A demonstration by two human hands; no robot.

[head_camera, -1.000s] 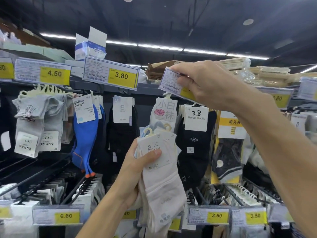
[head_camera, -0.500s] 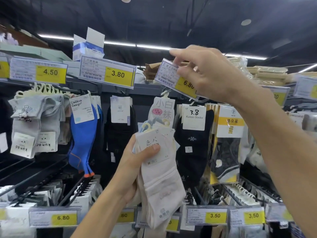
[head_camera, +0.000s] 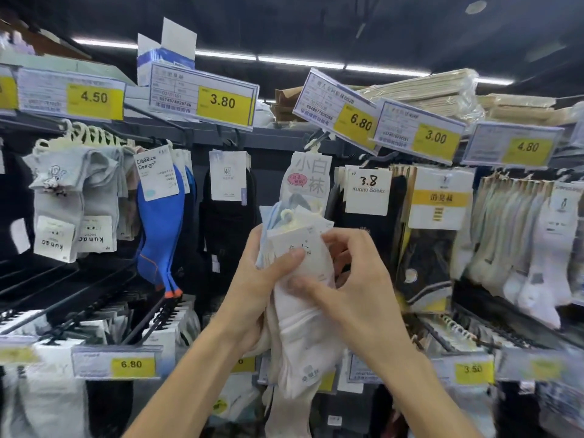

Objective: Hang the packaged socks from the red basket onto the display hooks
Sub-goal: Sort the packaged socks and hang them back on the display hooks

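The bundle of socks (head_camera: 303, 327) I hold is cream-white, with white card labels and a pale blue edge at the back; left of centre hangs a bright blue sock (head_camera: 161, 235) with an orange toe; the grey socks (head_camera: 63, 191) at upper left carry a small cartoon print; the centre black socks (head_camera: 227, 235) are plain; the price tags (head_camera: 222, 102) are white with yellow panels; at right, 1 white card (head_camera: 441, 197) bears a yellow band.
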